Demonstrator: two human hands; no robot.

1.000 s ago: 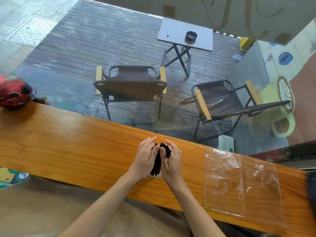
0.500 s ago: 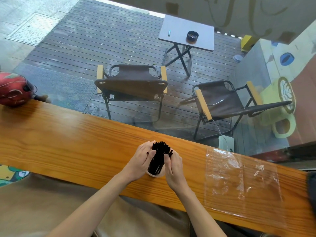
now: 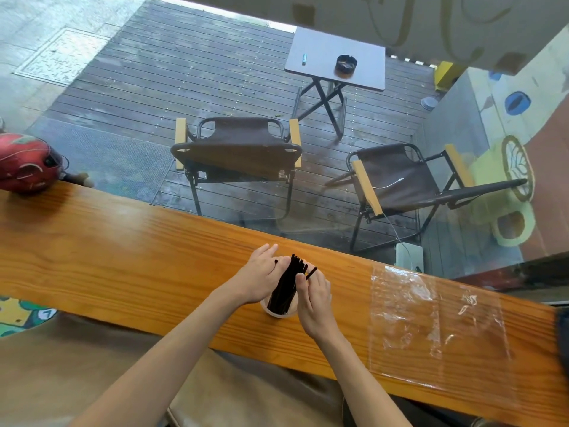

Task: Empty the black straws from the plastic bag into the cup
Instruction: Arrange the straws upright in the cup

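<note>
A bundle of black straws (image 3: 288, 285) stands tilted in a small whitish cup (image 3: 278, 312) on the wooden counter (image 3: 123, 266). My left hand (image 3: 258, 280) rests against the bundle's left side, fingers spread and thumb touching the straws. My right hand (image 3: 314, 300) is on the right side. Its fingertips pinch the straw tops, and one straw pokes out above them. The clear plastic bag (image 3: 431, 322) lies flat on the counter to the right, with no straws in it.
A red helmet (image 3: 27, 163) sits at the counter's far left end. A window runs right behind the counter's far edge, with folding chairs (image 3: 237, 149) and a small table (image 3: 335, 57) on the deck outside. A dark object (image 3: 563, 331) touches the right edge.
Both hands were cupped tightly around the bundle. They have loosened, the left fingers have spread, and more of the straws and the cup rim now show.
</note>
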